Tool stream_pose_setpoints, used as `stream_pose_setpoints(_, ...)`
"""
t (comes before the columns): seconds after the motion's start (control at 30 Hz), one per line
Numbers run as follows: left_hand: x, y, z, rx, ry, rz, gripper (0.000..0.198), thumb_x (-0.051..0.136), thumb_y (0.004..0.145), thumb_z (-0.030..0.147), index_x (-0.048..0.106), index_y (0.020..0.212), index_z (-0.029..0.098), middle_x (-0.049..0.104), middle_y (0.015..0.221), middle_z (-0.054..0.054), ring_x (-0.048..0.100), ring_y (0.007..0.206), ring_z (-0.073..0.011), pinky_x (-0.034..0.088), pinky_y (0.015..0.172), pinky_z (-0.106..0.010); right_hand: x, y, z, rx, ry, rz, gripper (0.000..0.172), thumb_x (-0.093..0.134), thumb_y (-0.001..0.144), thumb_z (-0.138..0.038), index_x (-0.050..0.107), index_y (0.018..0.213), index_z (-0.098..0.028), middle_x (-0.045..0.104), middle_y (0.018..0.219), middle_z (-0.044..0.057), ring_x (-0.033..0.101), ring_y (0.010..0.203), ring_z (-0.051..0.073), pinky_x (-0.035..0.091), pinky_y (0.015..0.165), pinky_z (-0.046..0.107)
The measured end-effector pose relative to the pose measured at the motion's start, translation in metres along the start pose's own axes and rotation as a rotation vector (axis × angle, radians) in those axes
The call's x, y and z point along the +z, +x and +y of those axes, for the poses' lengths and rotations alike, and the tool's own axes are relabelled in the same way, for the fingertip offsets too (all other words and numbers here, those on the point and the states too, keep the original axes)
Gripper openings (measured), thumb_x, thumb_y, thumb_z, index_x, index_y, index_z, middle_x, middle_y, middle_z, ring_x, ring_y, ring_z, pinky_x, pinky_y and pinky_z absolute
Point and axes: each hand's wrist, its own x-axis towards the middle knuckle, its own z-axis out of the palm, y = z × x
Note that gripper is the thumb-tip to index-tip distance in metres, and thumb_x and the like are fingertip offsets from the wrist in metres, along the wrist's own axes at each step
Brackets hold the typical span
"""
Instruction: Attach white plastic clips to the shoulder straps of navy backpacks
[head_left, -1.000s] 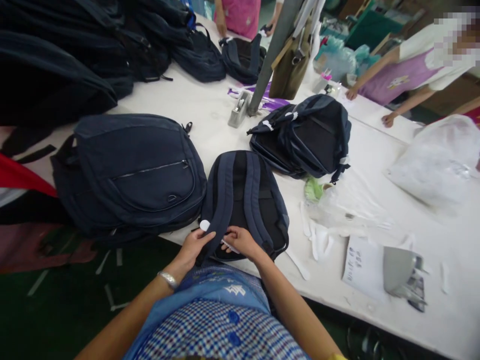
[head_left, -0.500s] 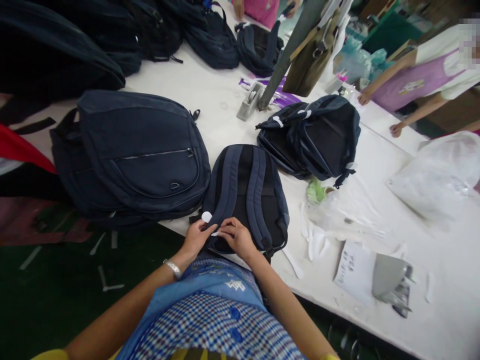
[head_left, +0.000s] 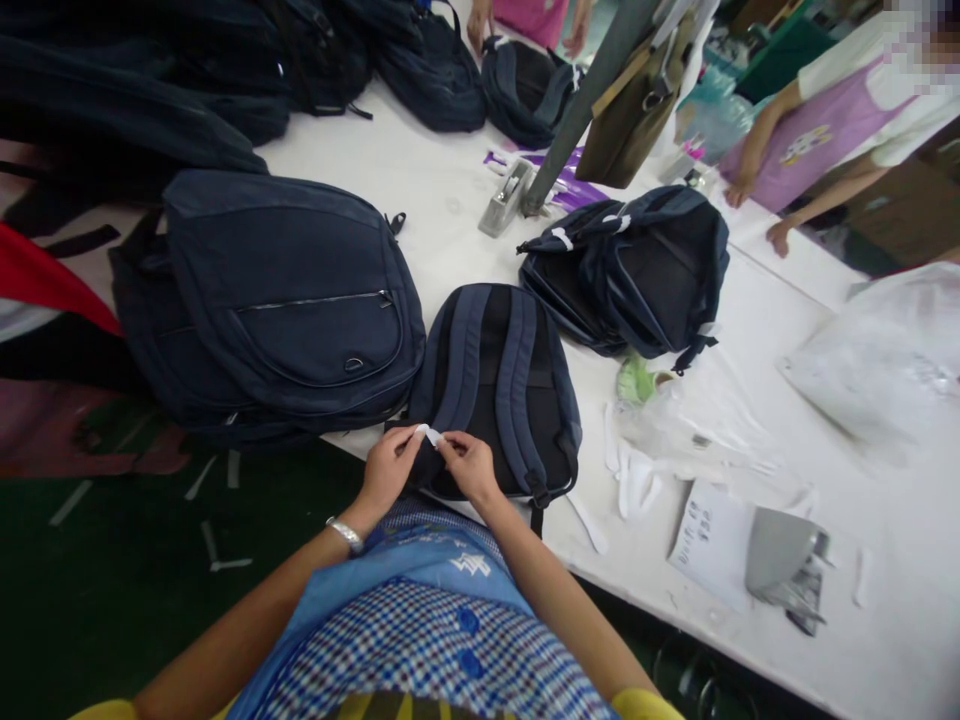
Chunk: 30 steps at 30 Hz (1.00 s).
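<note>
A small navy backpack [head_left: 487, 370] lies on the table in front of me, its padded shoulder straps facing up. Over its lower left corner, my left hand [head_left: 391, 465] pinches one end of a short white strip [head_left: 430, 434] between thumb and fingertips. The other end is pinched by my right hand [head_left: 469, 466], close beside it. A strap may run beneath the strip, but my fingers cover that spot. Left of this bag, and touching it, lies a larger navy backpack [head_left: 300, 300] with a zipped front pocket.
More white strips [head_left: 636, 485] lie to the right, by clear plastic and a handwritten paper [head_left: 701, 540]. Another navy backpack [head_left: 652, 270] sits behind them. A tape dispenser [head_left: 506, 197] stands by a grey post [head_left: 577, 110]. Across the table, a person in a pink apron [head_left: 817, 130] leans on it.
Both hands have lifted slightly, and the white strip now shows stretched between my fingertips. Before, its round end stuck out above my left hand. The co-worker's hands have shifted.
</note>
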Motion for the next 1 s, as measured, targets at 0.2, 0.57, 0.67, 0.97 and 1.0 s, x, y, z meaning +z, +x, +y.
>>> stream_pose_setpoints(0.2, -0.008, 0.000, 0.011, -0.030, 0.042, -0.055, 0.030, 0.059, 0.082, 0.042, 0.069, 0.101, 0.020, 0.074, 0.096, -0.006, 0.068, 0.088, -0.0215, 0.052, 0.078, -0.029, 0.001, 0.002, 0.001, 0.046, -0.096, 0.016, 0.033, 0.058, 0.079, -0.050, 0.073, 0.084, -0.021, 0.069, 0.072, 0.001, 0.058, 0.063, 0.014, 0.043, 0.058, 0.023)
stream_pose_setpoints(0.57, -0.011, -0.007, 0.012, 0.232, 0.308, -0.077, 0.021, 0.053, 0.087, 0.028, 0.067, 0.101, 0.022, 0.072, 0.100, -0.006, 0.068, 0.089, -0.0212, 0.049, 0.080, -0.029, 0.003, 0.001, -0.004, 0.085, -0.045, 0.012, 0.034, 0.059, 0.076, -0.050, 0.073, 0.080, -0.020, 0.065, 0.064, 0.000, 0.055, 0.059, 0.013, 0.040, 0.054, 0.022)
stream_pose_setpoints(0.67, -0.010, -0.007, 0.011, 0.226, 0.314, -0.063, 0.020, 0.054, 0.086, 0.027, 0.067, 0.100, 0.022, 0.073, 0.099, -0.006, 0.068, 0.087, -0.0209, 0.049, 0.078, -0.029, 0.004, 0.001, -0.003, 0.070, -0.017, 0.008, 0.035, 0.059, 0.076, -0.051, 0.074, 0.081, -0.019, 0.066, 0.065, 0.000, 0.055, 0.060, 0.014, 0.040, 0.055, 0.023)
stream_pose_setpoints(0.97, -0.008, -0.012, 0.014, 0.124, 0.167, -0.067, 0.020, 0.056, 0.085, 0.031, 0.067, 0.100, 0.023, 0.073, 0.096, -0.003, 0.069, 0.086, -0.0190, 0.052, 0.077, -0.027, 0.005, -0.001, -0.005, 0.065, 0.072, 0.017, 0.035, 0.059, 0.078, -0.050, 0.073, 0.081, -0.018, 0.065, 0.065, 0.001, 0.054, 0.058, 0.013, 0.040, 0.055, 0.023)
stream_pose_setpoints(1.0, -0.009, -0.012, 0.014, 0.131, 0.163, -0.076, 0.020, 0.056, 0.085, 0.031, 0.067, 0.099, 0.023, 0.073, 0.099, -0.003, 0.069, 0.089, -0.0194, 0.052, 0.080, -0.028, 0.005, -0.001, -0.004, 0.053, 0.101, -0.005, 0.034, 0.059, 0.078, -0.049, 0.073, 0.082, -0.018, 0.066, 0.066, 0.001, 0.054, 0.058, 0.013, 0.040, 0.056, 0.022)
